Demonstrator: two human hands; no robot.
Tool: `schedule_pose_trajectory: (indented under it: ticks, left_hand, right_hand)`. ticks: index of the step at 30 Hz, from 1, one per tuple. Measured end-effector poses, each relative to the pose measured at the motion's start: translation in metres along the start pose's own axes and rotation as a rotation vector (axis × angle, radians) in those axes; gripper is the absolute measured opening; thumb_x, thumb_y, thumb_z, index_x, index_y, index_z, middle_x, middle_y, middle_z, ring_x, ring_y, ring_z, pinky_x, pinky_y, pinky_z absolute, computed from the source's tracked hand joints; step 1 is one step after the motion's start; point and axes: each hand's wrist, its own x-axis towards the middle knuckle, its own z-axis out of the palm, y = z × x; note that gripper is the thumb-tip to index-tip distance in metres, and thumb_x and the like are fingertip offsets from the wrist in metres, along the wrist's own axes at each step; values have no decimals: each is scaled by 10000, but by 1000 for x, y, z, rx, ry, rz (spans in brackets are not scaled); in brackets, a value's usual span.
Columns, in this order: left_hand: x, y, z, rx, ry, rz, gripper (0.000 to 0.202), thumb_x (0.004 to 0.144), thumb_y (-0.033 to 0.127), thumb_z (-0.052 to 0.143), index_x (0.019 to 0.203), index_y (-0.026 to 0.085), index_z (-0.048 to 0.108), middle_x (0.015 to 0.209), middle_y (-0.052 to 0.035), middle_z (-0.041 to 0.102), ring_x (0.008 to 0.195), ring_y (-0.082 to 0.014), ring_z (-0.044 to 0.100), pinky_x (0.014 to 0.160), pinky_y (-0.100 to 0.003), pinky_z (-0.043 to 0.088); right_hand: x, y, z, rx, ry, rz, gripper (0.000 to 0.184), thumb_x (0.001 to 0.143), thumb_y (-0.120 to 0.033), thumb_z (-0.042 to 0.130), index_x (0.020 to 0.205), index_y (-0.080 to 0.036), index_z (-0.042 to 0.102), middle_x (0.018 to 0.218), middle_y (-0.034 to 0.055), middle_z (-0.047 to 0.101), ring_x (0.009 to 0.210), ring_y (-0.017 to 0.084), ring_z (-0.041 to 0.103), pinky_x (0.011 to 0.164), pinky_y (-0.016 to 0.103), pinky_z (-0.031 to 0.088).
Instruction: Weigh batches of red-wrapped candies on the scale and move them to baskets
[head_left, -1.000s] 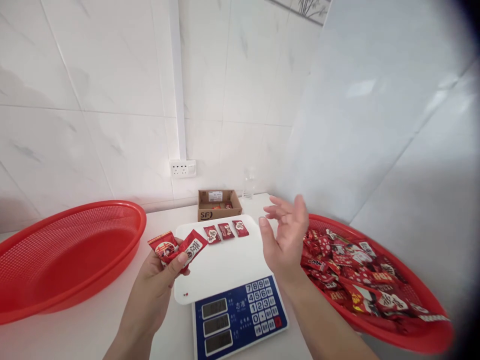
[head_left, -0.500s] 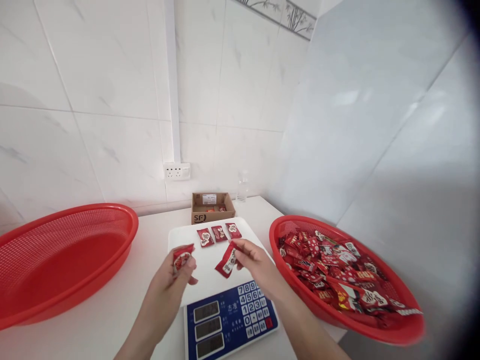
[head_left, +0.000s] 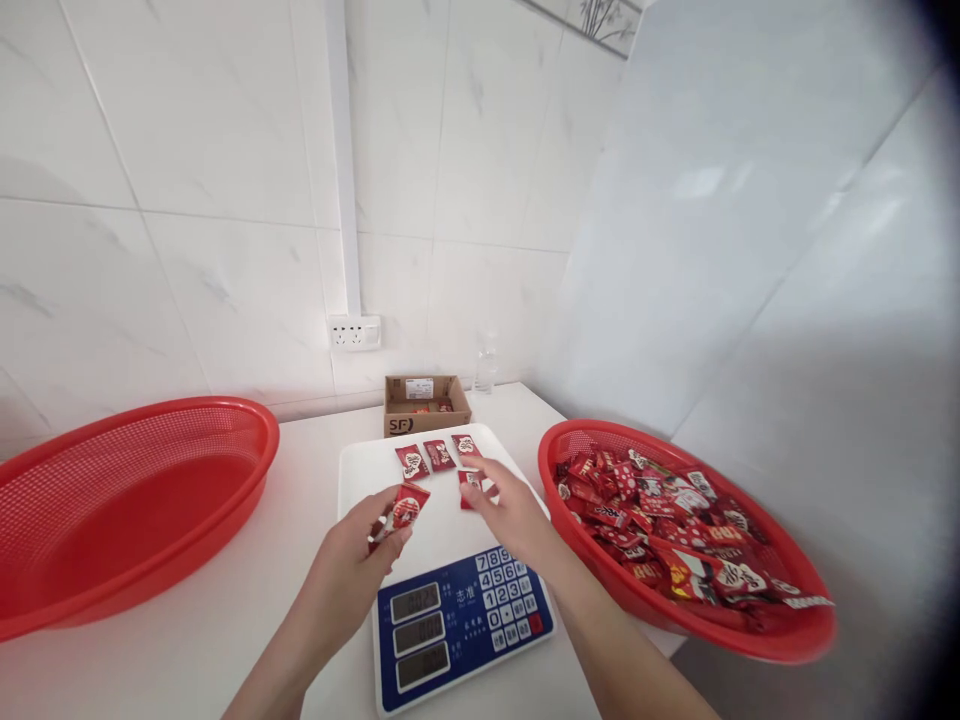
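My left hand (head_left: 356, 550) is closed on a small red wrapped candy (head_left: 406, 508), held just over the front left part of the white weighing plate (head_left: 360, 465). To its right, the thumb and fingers of my right hand (head_left: 514, 505) pinch another red wrapped candy (head_left: 466, 492), low over or on the plate; whether it rests there I cannot tell. Behind it, three candies lie in a row: a left one (head_left: 411, 462), a middle one (head_left: 439, 456) and a right one (head_left: 466, 445). The blue scale panel (head_left: 465, 600) with keys and displays faces me.
At the right stands a red basket (head_left: 551, 450) full of red candy packets (head_left: 660, 520). Another red basket (head_left: 255, 470) is at the left. A cardboard box (head_left: 427, 424) with a few packets and a clear bottle (head_left: 485, 372) stand behind the scale, near the tiled wall.
My right hand has moved its candy back toward the row on the plate. My left hand has shifted right with its candy, toward the middle. The view has tilted slightly down.
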Motion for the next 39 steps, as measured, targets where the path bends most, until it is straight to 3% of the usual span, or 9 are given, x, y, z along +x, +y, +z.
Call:
schedule_pose_trajectory:
  ticks: [4, 6, 8, 12, 16, 20, 24, 31, 39]
  left_hand:
    - [0, -6, 8, 37, -93, -4, 456, 818, 369, 541, 1271, 327, 504, 809, 9, 635, 660, -171, 550, 643, -283, 448]
    - [1, -11, 9, 98, -24, -11, 511, 811, 398, 553, 1310, 339, 461, 932, -16, 648, 733, -196, 584, 696, -319, 461]
    - [2, -15, 6, 166, 116, 18, 566, 792, 433, 578, 1334, 344, 441, 1158, -59, 610, 927, -253, 593, 801, -379, 457]
    - [2, -10, -5, 157, 288, 69, 596, 760, 458, 615, 1323, 327, 470, 1361, -86, 489, 1174, -322, 486, 922, -445, 419]
    - [-1, 4, -9, -42, 362, 77, 570, 673, 428, 701, 1214, 294, 581, 1333, -97, 517, 1200, -339, 466, 849, -401, 482]
    - [-2, 4, -10, -36, 348, 80, 571, 661, 438, 704, 1203, 298, 593, 1340, -88, 519, 1247, -350, 420, 872, -416, 471]
    - [0, -1, -11, 5, 304, 79, 575, 679, 431, 694, 1229, 311, 575, 1372, -74, 492, 1247, -351, 420, 859, -413, 477]
    - [-2, 1, -11, -75, 308, 71, 560, 637, 385, 737, 1174, 299, 605, 1367, -93, 493, 1173, -348, 490, 795, -394, 503]
    - [-4, 0, -11, -50, 324, 110, 523, 665, 400, 714, 1164, 291, 601, 1363, -97, 494, 1253, -355, 423, 825, -411, 500]
  right_hand:
    - [-15, -25, 15, 259, -250, -91, 364, 841, -299, 544, 1203, -258, 545, 1079, 32, 652, 963, 166, 613, 847, 338, 489]
    - [-8, -24, 20, 263, -210, -70, 332, 837, -264, 534, 1167, -252, 567, 990, 21, 673, 901, 167, 632, 834, 346, 497]
    - [5, -17, 21, 187, -152, -54, 366, 846, -265, 517, 1210, -242, 552, 1084, 45, 668, 987, 188, 623, 895, 373, 474]
    - [25, 0, 16, -281, -134, 25, 569, 849, -300, 534, 1395, -210, 405, 1472, 113, 371, 1374, 272, 276, 1093, 474, 247]
    - [23, 7, 16, -486, -299, 65, 596, 871, -460, 488, 1428, -304, 345, 1559, 52, 146, 1422, 319, 1, 1095, 572, 132]
    - [14, 7, 17, -453, -417, -16, 498, 900, -470, 425, 1356, -275, 475, 1500, 58, 330, 1418, 296, 120, 1116, 520, 139]
    - [14, 7, 11, -310, -386, -130, 404, 893, -457, 453, 1195, -245, 620, 1396, 60, 484, 1356, 220, 320, 1122, 417, 215]
    - [56, 16, 11, -499, -295, 82, 665, 871, -615, 363, 1440, -273, 322, 1564, 95, 125, 1421, 319, -31, 1094, 573, 75]
    - [72, 10, 34, -486, -445, -55, 615, 818, -684, 397, 1346, -374, 456, 1525, 62, 274, 1418, 308, 78, 1074, 595, 25]
